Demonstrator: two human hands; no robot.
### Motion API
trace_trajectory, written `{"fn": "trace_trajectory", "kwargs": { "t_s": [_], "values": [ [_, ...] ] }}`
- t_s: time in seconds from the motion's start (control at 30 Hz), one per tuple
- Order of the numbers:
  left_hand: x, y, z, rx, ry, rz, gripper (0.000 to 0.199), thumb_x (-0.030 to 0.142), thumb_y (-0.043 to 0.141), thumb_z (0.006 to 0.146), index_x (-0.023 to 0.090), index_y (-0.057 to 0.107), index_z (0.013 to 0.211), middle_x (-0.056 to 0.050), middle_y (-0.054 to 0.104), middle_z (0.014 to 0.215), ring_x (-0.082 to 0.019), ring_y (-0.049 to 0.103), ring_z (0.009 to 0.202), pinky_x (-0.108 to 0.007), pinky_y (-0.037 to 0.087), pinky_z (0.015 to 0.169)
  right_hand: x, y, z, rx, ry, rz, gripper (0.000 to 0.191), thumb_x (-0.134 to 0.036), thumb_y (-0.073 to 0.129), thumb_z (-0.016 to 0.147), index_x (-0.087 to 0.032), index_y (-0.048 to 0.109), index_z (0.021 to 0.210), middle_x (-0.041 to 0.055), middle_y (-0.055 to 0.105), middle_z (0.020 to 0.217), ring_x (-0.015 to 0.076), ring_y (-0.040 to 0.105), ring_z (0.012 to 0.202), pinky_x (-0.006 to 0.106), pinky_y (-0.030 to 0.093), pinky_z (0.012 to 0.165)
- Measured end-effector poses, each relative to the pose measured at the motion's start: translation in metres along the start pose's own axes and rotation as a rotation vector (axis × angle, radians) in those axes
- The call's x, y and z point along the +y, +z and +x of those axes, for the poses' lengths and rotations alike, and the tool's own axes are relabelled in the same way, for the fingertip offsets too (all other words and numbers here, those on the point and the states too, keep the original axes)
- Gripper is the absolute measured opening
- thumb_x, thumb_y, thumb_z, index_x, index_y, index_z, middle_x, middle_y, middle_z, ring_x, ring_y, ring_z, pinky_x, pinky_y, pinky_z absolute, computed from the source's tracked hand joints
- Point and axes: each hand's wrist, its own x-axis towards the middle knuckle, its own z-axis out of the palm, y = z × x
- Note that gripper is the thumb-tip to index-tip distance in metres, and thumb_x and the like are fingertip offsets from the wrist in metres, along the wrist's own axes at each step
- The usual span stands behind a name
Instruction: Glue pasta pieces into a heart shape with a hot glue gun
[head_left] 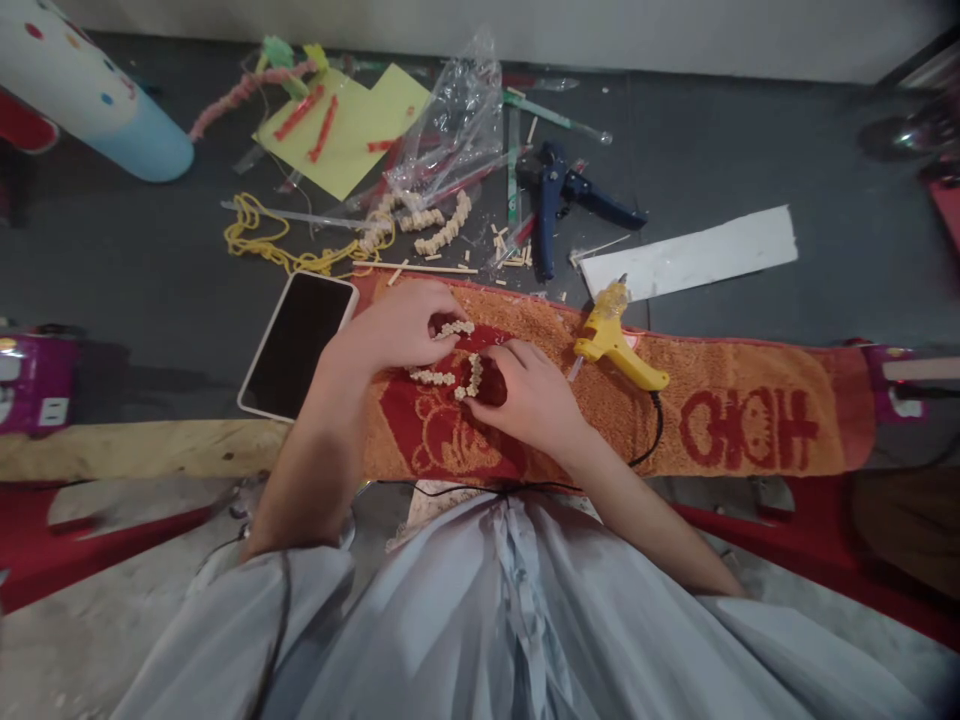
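My left hand [409, 325] pinches one end of a short strip of small pale wooden pieces [455, 328] between thumb and fingers. Thumb and fingers of my right hand [534, 392] are curled around a second, curved strip of wooden pieces [474, 376], gripping it at its edge. A third wooden strip [433, 377] lies on the orange and red towel [757, 415], just below my left hand. To the right of my right hand, a yellow glue gun [611, 335] rests on the towel, its nozzle pointing away from me.
Left of my left arm lies a phone [300, 340]. Farther back are blue-handled cutters [553, 205], a white strip of card [697, 252], more curved wooden strips [446, 228], yellow string [259, 235], a clear plastic bag [457, 120] and yellow paper [352, 125]. The glue gun's black cord [658, 425] runs toward me.
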Motion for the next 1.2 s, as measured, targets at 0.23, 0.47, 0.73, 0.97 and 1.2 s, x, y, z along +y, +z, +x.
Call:
{"fn": "trace_trajectory", "kwargs": {
  "t_s": [0.23, 0.47, 0.73, 0.97, 1.2],
  "values": [
    [-0.003, 0.000, 0.001, 0.003, -0.013, -0.011, 0.025, 0.020, 0.054, 0.071, 0.016, 0.072, 0.088, -0.005, 0.067, 0.082, -0.016, 0.059, 0.074, -0.030, 0.045, 0.071, 0.003, -0.007, 0.005, 0.074, 0.012, 0.170, 0.038, -0.038, 0.069, 0.072, -0.017, 0.061, 0.104, 0.0123, 0.068, 0.102, 0.0295, 0.063, 0.099, 0.043, 0.051, 0.089],
    [-0.007, -0.002, 0.000, 0.002, -0.043, -0.047, 0.024, 0.024, 0.055, 0.074, 0.016, 0.072, 0.090, -0.007, 0.069, 0.087, -0.018, 0.062, 0.079, -0.031, 0.046, 0.075, 0.013, -0.021, 0.019, 0.074, 0.062, 0.295, 0.042, -0.036, 0.071, 0.070, -0.020, 0.060, 0.107, 0.0096, 0.071, 0.108, 0.0267, 0.066, 0.098, 0.041, 0.052, 0.088],
    [-0.008, -0.002, 0.000, 0.009, -0.048, -0.065, 0.023, 0.024, 0.055, 0.076, 0.018, 0.072, 0.090, -0.005, 0.070, 0.086, -0.018, 0.062, 0.079, -0.031, 0.047, 0.075, 0.020, -0.011, 0.029, -0.009, 0.057, 0.260, 0.047, -0.033, 0.069, 0.071, -0.018, 0.061, 0.114, 0.0104, 0.072, 0.108, 0.0271, 0.067, 0.096, 0.041, 0.053, 0.085],
    [-0.006, -0.002, -0.001, 0.019, -0.045, -0.085, 0.023, 0.025, 0.054, 0.077, 0.018, 0.072, 0.089, -0.005, 0.070, 0.087, -0.018, 0.063, 0.081, -0.031, 0.047, 0.077, 0.022, -0.008, 0.029, -0.007, 0.016, 0.232, 0.043, -0.031, 0.068, 0.072, -0.015, 0.065, 0.113, 0.0109, 0.073, 0.107, 0.0269, 0.068, 0.099, 0.041, 0.053, 0.089],
    [-0.004, -0.001, -0.001, 0.024, -0.035, -0.060, 0.021, 0.028, 0.054, 0.080, 0.020, 0.072, 0.086, -0.004, 0.070, 0.086, -0.020, 0.063, 0.086, -0.033, 0.046, 0.082, 0.023, -0.006, 0.028, 0.002, -0.009, 0.205, 0.038, -0.030, 0.067, 0.074, -0.018, 0.066, 0.111, 0.0092, 0.073, 0.105, 0.0275, 0.067, 0.101, 0.043, 0.053, 0.092]
  ]
}}
